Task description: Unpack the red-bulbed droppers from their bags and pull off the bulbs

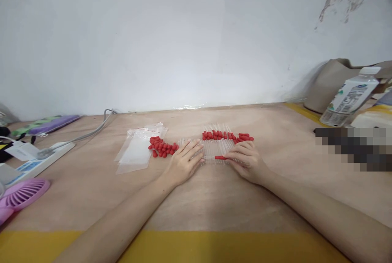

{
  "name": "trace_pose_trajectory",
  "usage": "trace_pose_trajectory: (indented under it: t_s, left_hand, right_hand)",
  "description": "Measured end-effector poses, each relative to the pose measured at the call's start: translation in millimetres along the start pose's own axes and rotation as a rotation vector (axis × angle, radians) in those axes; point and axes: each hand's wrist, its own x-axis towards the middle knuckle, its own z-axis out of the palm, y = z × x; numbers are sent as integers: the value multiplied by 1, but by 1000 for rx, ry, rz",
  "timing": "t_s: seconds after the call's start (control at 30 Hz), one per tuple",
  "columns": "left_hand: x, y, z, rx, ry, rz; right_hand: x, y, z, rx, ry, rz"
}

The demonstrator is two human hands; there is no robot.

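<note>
My left hand (pixel 184 164) is closed, its thumb and fingertips at the left end of a thin glass dropper tube (pixel 209 157). A red rubber bulb (pixel 219 157) sits at that tube's right end, pinched by the fingers of my right hand (pixel 246 160). Beneath and behind them lie several clear glass tubes (pixel 214 147), side by side. Behind these is a row of droppers with red bulbs (pixel 216 134). Loose red bulbs (pixel 162 147) form a pile just left of my left hand, which hides part of it.
Clear plastic bags (pixel 134 148) lie left of the bulb pile. A power strip (pixel 39 161) with a cable and a pink fan (pixel 23 195) are at the far left. On the right, a plastic bottle (pixel 350 97) leans by a grey-brown container (pixel 324 83). A white wall rises behind.
</note>
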Motion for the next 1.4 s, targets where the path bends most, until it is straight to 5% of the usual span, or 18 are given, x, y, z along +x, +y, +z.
trace_pose_trajectory:
  t_s: [0.3, 1.4]
  left_hand:
    - [2, 3, 1, -44, -4, 30]
    - [3, 12, -3, -250, -140, 35]
  right_hand:
    - [11, -20, 17, -132, -110, 10]
    - [12, -19, 18, -42, -119, -217]
